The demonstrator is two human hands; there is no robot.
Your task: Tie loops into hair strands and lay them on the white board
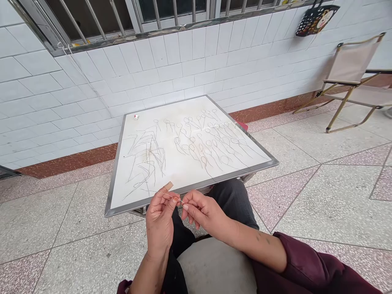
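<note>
My left hand (160,218) pinches a thin wire (165,194) between thumb and fingers, just over the table's front edge. A tan strip (168,186) shows at one of its fingertips. Close beside it, my right hand (205,210) has thumb and forefinger closed on the same wire near its end; the other fingers curl below. The wire's free length runs left over the tabletop. On the white table (171,171), bent wires without clear loops (150,149) lie loosely heaped at the left. Several wires with a round loop at one end (225,141) are spread out at the right.
A small white and red object (136,117) sits at the table's far left corner. Behind stands a white tiled wall (190,57) with barred windows. To the right are a folding chair (352,65) and a hanging dotted bag (317,20). My knees are under the table edge.
</note>
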